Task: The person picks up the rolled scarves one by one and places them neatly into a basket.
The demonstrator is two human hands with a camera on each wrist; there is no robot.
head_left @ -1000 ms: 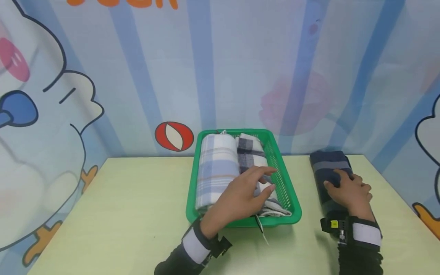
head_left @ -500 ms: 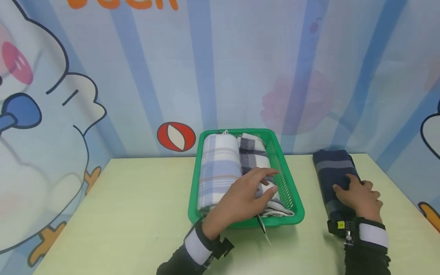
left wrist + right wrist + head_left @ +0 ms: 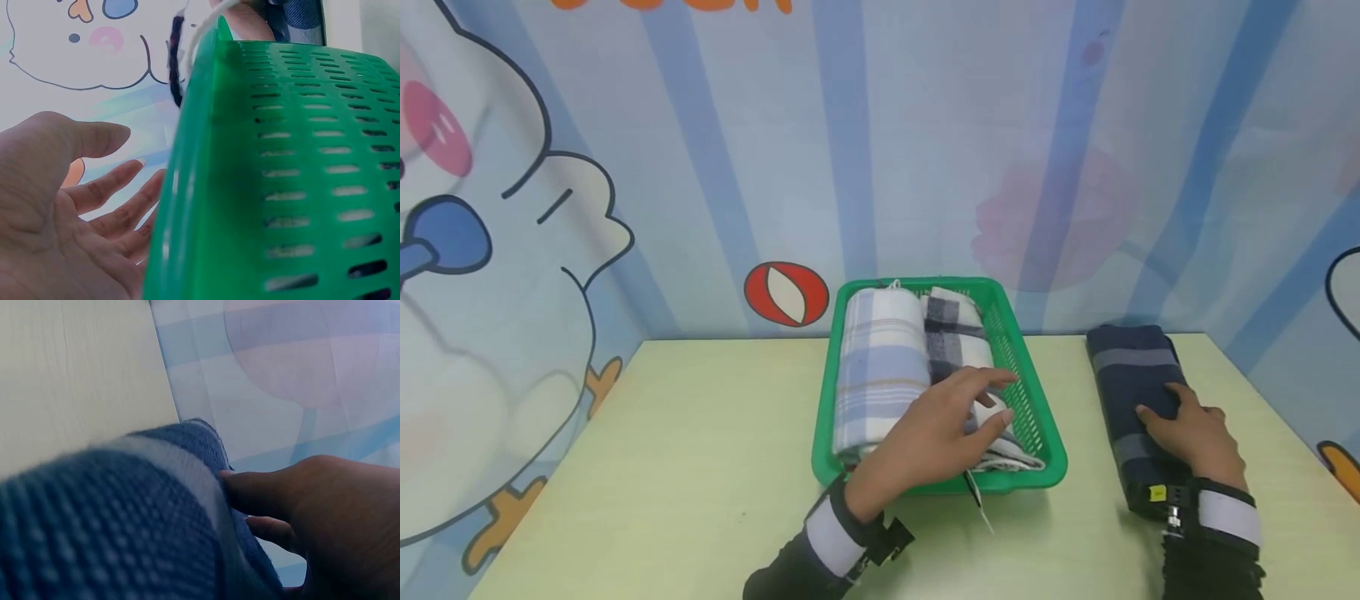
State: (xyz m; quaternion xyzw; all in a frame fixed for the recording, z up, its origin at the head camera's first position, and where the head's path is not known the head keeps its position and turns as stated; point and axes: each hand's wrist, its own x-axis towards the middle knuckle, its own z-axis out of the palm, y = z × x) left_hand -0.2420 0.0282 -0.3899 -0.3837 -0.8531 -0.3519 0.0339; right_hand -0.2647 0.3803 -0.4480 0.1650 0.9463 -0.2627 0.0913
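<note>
My left hand hovers over the near part of the green basket, its fingers spread and holding nothing. Below it, partly covered, lies a rolled white cloth with dark checks. A thicker rolled cloth in white and light blue plaid fills the basket's left side. My right hand rests on the right side of a folded navy cloth with grey stripes, thumb over its top. In the right wrist view, fingers touch the navy cloth's edge without visibly closing round it.
The pale yellow table runs back to a cartoon-printed backdrop. A thin white tag hangs over the basket's near rim. The navy cloth lies right of the basket, with a strip of table between them.
My right hand has slid rightward over the navy cloth, toward its right edge. The cloth stays in place beside the basket. My left hand keeps its pose above the basket; the view shifts slightly.
</note>
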